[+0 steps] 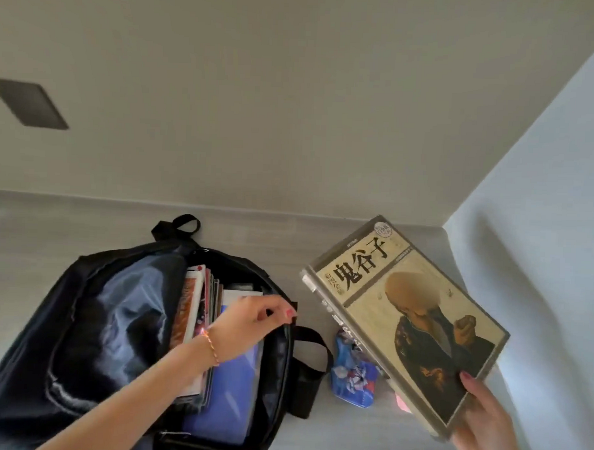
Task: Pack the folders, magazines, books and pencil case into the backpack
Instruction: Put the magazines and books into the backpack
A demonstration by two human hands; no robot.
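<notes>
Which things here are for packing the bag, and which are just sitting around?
For the packing:
- backpack, lying open
- magazines and blue folder, already inside
- book, held by the right hand
- blue pencil case, on the table beside the bag
- left hand, at the bag's rim

Just there:
- dark plate on the wall
- table

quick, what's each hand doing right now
Left hand: fingers pinched on the edge of the open backpack, holding it open.
Right hand: closed on the lower corner of a book, held above the table.
</notes>
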